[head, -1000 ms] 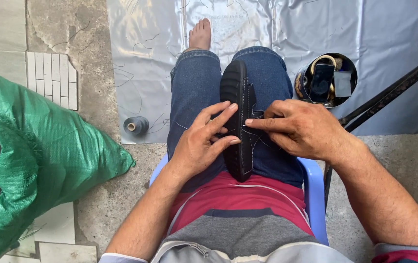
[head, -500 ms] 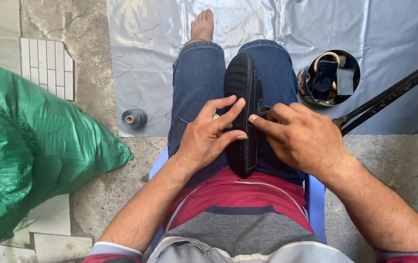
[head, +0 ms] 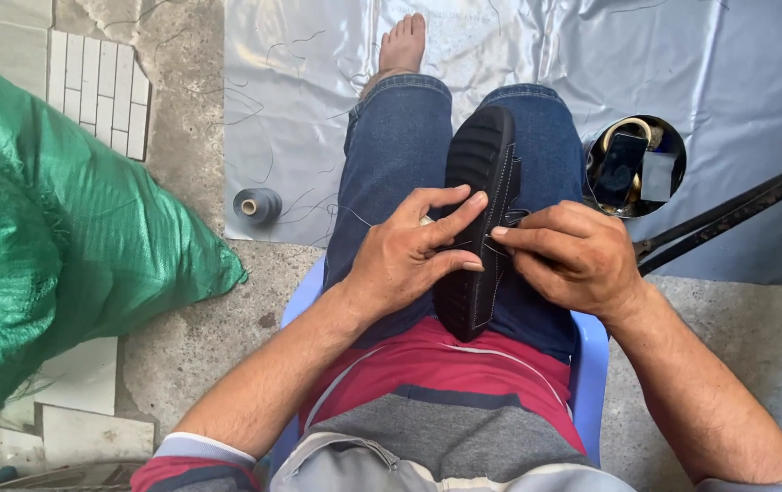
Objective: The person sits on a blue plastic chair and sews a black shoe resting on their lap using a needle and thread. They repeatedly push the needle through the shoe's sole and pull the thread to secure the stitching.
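Black shoe [head: 480, 228] on lap; left hand [head: 405, 260] fingers gripping sole, right hand [head: 573, 255] fingers pinched closed at its right edge.

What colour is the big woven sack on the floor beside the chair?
Green; the woven sack shows clearly in the head view.

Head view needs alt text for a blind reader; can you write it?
Seated on a blue chair, a person steadies a black shoe on their lap with the left hand while the right hand pinches at its edge. A thread spool stands nearby.
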